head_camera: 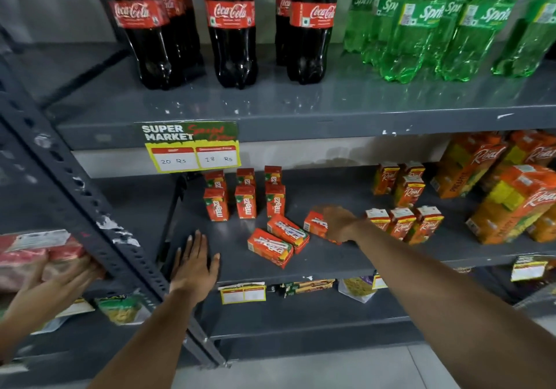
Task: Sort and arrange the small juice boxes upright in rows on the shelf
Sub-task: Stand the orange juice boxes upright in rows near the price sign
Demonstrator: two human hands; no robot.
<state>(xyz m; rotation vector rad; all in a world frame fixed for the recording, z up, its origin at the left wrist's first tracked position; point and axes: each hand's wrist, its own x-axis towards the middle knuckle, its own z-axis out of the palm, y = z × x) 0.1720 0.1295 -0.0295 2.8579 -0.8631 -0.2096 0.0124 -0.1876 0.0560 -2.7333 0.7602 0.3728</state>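
Several small red Maaza juice boxes point(246, 205) stand upright in two short rows on the grey middle shelf point(331, 264). Two more Maaza boxes point(278, 239) lie flat in front of them. A third lying box point(314, 223) is under the fingers of my right hand point(338, 223), which is closed around its right end. My left hand point(194, 264) rests flat on the shelf to the left of the lying boxes, fingers spread, holding nothing. Small orange Real juice boxes point(403, 223) stand upright to the right of my right hand.
Large Real cartons point(511, 205) lie stacked at the far right. Cola bottles point(231, 27) and green Sprite bottles point(427, 24) fill the upper shelf. A price tag point(192, 148) hangs from its edge. Another person's hand point(60, 280) holds red packets left of the slanted shelf post point(90, 208).
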